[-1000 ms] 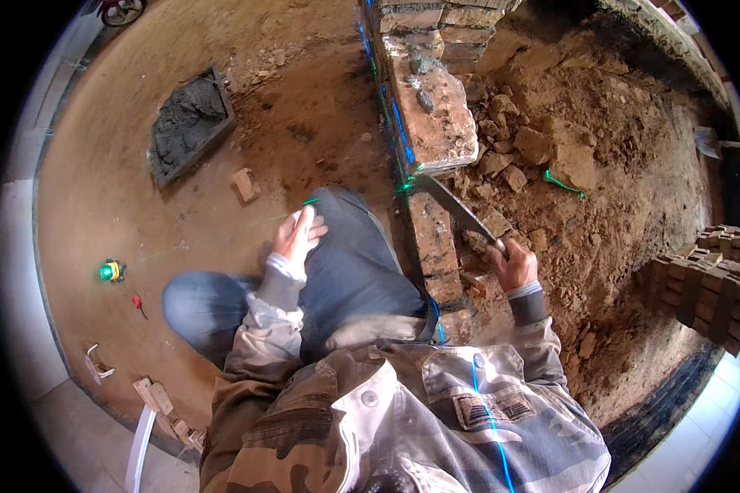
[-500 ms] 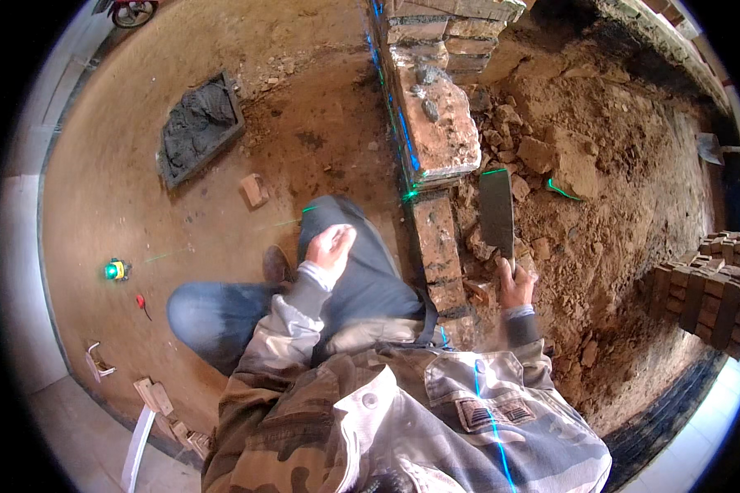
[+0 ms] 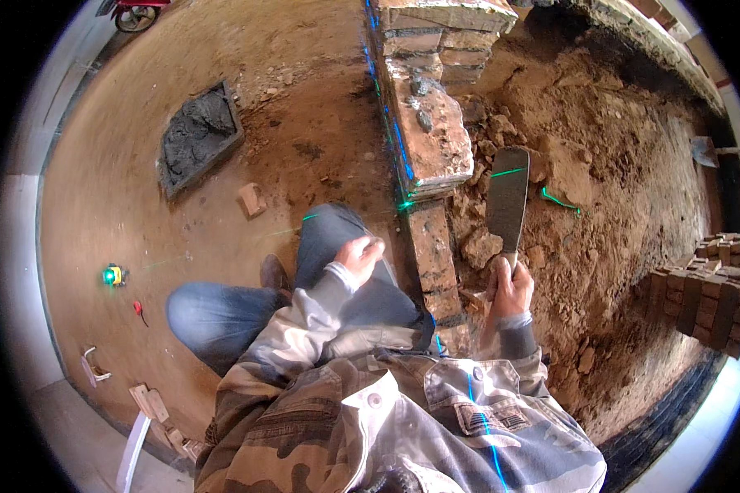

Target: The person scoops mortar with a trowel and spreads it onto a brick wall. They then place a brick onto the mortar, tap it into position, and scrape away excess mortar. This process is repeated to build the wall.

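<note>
In my right hand (image 3: 512,287) is a bricklayer's knife (image 3: 508,197), gripped by its pale handle with the long dark blade pointing away from me. A green laser line crosses the blade, which hangs over the rubble right of the wall. My left hand (image 3: 359,259) is closed above my knee, fingers drawn together; anything inside them is hidden. Between my hands runs a low brick course (image 3: 436,251). Just beyond it the wall rises to a higher brick block (image 3: 432,152) with dabs of grey mortar (image 3: 423,119) on top.
A mortar tray (image 3: 237,140) stands at the far left, with a loose brick (image 3: 252,200) nearer me. A laser level (image 3: 113,275) glows on the left floor. Broken earth and rubble (image 3: 600,271) cover the right side, where bricks (image 3: 703,296) are stacked and a shovel (image 3: 705,151) lies.
My left hand has moved right and slightly nearer me, its fingers drawing together. The knife in my right hand has swung a little right and away from me, its blade face turning.
</note>
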`<state>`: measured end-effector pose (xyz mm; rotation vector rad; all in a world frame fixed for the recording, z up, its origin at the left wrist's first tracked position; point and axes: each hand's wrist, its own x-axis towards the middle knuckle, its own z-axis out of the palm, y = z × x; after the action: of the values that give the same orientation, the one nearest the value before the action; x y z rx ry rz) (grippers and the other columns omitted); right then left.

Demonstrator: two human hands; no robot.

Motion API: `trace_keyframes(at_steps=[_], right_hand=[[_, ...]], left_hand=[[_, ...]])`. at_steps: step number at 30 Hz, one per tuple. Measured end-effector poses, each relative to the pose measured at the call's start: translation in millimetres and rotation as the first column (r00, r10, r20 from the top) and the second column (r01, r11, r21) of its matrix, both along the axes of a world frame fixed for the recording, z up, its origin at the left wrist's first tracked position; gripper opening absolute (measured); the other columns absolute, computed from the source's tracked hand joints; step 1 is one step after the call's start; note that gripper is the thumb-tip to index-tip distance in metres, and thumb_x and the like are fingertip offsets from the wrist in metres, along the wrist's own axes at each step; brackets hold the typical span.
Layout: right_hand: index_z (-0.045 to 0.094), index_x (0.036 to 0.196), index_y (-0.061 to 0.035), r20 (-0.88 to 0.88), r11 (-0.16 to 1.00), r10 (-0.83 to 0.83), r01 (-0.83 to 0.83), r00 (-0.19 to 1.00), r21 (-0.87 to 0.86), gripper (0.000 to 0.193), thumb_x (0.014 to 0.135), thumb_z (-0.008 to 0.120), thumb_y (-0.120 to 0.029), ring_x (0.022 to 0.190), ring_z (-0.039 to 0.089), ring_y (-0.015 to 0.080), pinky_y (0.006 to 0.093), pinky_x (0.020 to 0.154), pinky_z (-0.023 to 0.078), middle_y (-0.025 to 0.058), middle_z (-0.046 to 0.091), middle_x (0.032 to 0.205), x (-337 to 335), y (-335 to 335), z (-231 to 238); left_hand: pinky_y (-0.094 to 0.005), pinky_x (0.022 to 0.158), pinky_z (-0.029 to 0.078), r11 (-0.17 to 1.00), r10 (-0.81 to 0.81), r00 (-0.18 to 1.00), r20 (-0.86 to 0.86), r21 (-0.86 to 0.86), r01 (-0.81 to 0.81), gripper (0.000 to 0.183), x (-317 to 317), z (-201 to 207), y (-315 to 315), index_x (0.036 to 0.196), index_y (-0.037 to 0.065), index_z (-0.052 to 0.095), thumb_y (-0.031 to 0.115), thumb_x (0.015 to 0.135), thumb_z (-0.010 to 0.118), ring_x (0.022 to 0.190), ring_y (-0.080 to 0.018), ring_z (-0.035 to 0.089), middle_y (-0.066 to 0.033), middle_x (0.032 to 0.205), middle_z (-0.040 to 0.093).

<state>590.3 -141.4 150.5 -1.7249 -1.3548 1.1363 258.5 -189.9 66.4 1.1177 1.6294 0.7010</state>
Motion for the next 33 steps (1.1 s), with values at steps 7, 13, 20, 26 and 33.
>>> trace_keyframes(at_steps=[7,13,20,26,33], right_hand=[[0.062,0.098,-0.0026,-0.010,0.967,0.149,-0.144,0.989,0.210,0.021,0.100,0.055,-0.023,0.061,0.052,0.0089,0.0262,0.056,0.042,-0.0006,0.059,0.071,-53,-6,39],[0.059,0.091,-0.0003,-0.020,0.857,0.459,-0.437,0.888,0.273,0.017,0.097,0.061,-0.016,0.056,0.053,0.0167,0.0326,0.053,0.044,0.0103,0.059,0.067,-188,21,16],[0.061,0.088,-0.0013,0.265,0.678,0.698,-0.733,0.665,0.052,0.036,0.094,0.064,-0.037,0.076,0.064,0.0463,0.0500,0.064,0.049,0.0266,0.065,0.080,-334,94,-147],[0.067,0.092,-0.0013,0.568,0.503,0.641,-0.842,0.516,0.196,0.034,0.094,0.062,-0.035,0.082,0.065,0.0476,0.0512,0.071,0.052,0.0271,0.066,0.082,-535,182,-136],[0.065,0.105,-0.0050,0.842,0.487,0.457,-0.873,0.286,0.032,0.036,0.094,0.056,-0.039,0.092,0.067,0.0455,0.0544,0.079,0.054,0.0263,0.069,0.093,-752,259,-163]], left_hand=[[-0.0361,0.077,0.055,0.959,-0.015,0.975,-0.224,0.273,0.077,0.023,-39,115,-33,0.096,0.000,0.072,0.021,0.095,0.064,0.086,-0.0281,0.071,-0.0167,0.092,0.072],[-0.0409,0.079,0.055,0.844,0.056,0.935,-0.350,0.517,0.144,0.017,-78,197,-28,0.090,0.000,0.069,0.016,0.085,0.071,0.088,-0.0345,0.068,-0.0164,0.094,0.070],[-0.0402,0.077,0.055,0.671,0.188,0.913,-0.362,0.726,0.150,0.013,-167,176,-18,0.092,0.003,0.065,0.012,0.084,0.070,0.089,-0.0327,0.066,-0.0127,0.100,0.066],[-0.0420,0.075,0.054,0.705,0.116,0.992,-0.041,0.707,-0.054,0.015,-233,143,-21,0.091,0.005,0.063,0.015,0.083,0.070,0.086,-0.0299,0.064,-0.0117,0.100,0.062],[-0.0448,0.082,0.051,0.707,0.002,0.999,0.044,0.706,-0.032,0.032,-352,134,-40,0.102,0.005,0.063,0.030,0.084,0.071,0.092,-0.0333,0.063,-0.0180,0.107,0.061]])
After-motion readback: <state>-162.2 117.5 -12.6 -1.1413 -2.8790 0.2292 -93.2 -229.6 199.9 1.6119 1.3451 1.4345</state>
